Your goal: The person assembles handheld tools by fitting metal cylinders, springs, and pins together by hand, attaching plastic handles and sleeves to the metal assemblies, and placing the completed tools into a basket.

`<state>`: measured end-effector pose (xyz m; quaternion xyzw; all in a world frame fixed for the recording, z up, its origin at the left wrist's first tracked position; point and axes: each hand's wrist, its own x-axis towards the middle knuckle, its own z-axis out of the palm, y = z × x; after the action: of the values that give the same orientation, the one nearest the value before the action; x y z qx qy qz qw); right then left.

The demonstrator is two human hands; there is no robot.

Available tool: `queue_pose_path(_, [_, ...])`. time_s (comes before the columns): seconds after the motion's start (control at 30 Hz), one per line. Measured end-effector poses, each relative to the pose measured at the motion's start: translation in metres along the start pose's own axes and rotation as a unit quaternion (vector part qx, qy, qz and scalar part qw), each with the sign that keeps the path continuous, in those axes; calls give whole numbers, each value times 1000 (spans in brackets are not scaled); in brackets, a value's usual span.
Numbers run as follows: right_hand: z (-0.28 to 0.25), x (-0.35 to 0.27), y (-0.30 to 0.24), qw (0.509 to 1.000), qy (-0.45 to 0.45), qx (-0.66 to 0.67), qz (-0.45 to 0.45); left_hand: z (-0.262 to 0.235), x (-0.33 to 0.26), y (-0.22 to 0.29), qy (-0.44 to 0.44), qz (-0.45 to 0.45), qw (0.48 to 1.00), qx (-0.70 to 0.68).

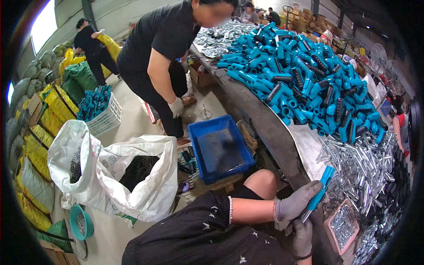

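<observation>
In my left hand [298, 203], wearing a grey glove, is a teal plastic handle [324, 185], tilted with its upper end away from me. A shiny metal tube [305, 215] sticks out of the handle's lower end. The fingers of my right hand [302, 236], also gloved, are closed at that tube; the fingertips are partly hidden. Close by on the table's right side lies a heap of loose metal tubes [357, 170]. A pink tray [329, 230] of small metal parts stands beside my hands. Farther back rises a large pile of teal handles [282, 66], several with black ribbed grips.
A dark table edge [269, 128] runs diagonally past my knee. To the left are a blue crate [227, 173], open white sacks [152, 198], a teal basin [91, 225] and a white crate [110, 120] of teal parts. A co-worker [154, 44] bends beyond the blue crate.
</observation>
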<state>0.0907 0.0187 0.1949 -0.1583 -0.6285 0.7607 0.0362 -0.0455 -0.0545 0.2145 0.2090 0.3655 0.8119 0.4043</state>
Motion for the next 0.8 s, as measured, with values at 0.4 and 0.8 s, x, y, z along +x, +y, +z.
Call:
queue_pose_path(0.4, [-166,67,-148,647,237,-724,26,-48,-39,-50,-71,-226,971,-21])
queue_pose_path(0.8, [-177,58,-155,536,304,-745,254,-35,-48,-18,-93,-187,978,11])
